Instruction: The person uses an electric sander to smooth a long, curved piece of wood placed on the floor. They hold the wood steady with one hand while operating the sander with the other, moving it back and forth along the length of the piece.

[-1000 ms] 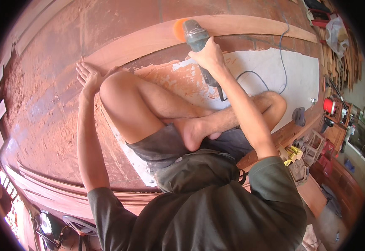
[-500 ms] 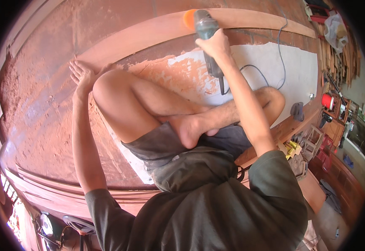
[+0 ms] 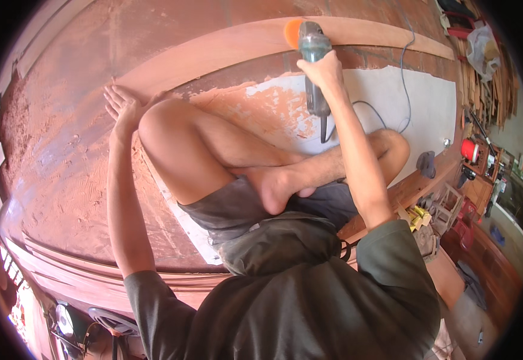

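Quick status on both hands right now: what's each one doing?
Left hand: open, fingers spread, palm flat on the wooden surface.
Right hand: closed around the angle grinder, its orange disc at the curved plank.

Bright, warm daylight, sharp at the centre
Fisheye bending and dark vignette ring the edges; soft shadows, slight blur lower right.

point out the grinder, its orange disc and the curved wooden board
grinder (image 3: 315,72), head view, on its grey-green body below the head
orange disc (image 3: 292,32), head view, middle of the disc
curved wooden board (image 3: 225,51), head view, on its bare face left of the disc
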A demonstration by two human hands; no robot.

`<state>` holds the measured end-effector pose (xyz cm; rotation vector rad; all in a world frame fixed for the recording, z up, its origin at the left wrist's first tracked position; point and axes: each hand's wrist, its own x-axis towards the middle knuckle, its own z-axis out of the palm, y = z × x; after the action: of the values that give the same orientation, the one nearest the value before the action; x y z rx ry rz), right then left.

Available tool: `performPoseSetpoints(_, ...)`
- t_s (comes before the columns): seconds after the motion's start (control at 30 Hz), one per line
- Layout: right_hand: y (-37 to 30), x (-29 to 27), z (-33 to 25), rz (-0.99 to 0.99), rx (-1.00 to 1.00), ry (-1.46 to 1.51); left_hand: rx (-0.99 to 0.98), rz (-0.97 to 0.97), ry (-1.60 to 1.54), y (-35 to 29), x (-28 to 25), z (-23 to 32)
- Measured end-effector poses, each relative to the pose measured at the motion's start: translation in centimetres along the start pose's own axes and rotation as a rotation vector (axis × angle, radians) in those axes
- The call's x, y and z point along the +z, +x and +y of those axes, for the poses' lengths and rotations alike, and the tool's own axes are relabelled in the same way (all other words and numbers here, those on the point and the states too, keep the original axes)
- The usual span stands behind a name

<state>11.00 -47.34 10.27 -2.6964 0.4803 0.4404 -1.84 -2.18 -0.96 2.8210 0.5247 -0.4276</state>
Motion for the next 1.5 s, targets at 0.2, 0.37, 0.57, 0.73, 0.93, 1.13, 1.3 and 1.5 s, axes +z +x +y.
performPoseSetpoints(0.2,-2.0,1.2,-0.3,0.013,-0.073,-0.034,-0.118,-0.113,-0.059,-1.0,-2.1,1.1)
performPoseSetpoints(0.37,-0.9,0.3,-0.1,-0.017,0.036,-0.005,-0.109,-0.117,-0.065,-1.1,-2.2,1.5)
performPoseSetpoints(0.57,-2.2,1.0,-2.3,-0.005,-0.059,-0.001,-0.059,-0.017,-0.057,-0.7,-0.6,0.1)
performPoseSetpoints(0.73,-1.0,1.1,-2.6,0.021,-0.05,-0.005,-0.01,-0.011,-0.121,-0.9,-0.7,0.7)
performPoseSetpoints(0.93,-3.7,2.9,-1.5,-0.008,-0.146,-0.009,0.009,0.037,-0.14,-0.4,-0.1,-0.4)
performPoseSetpoints(1.13,-1.2,1.2,-1.0,-0.003,0.019,0.0,0.032,0.052,-0.128,-0.2,0.2,-0.1)
performPoseSetpoints(1.3,-4.7,2.9,-3.7,-0.002,-0.097,-0.018,0.048,0.14,-0.147,-0.4,1.2,-0.5)
performPoseSetpoints(1.5,-4.2,2.5,-4.3,-0.033,-0.08,-0.008,0.053,0.1,-0.111,-0.3,0.8,-0.2)
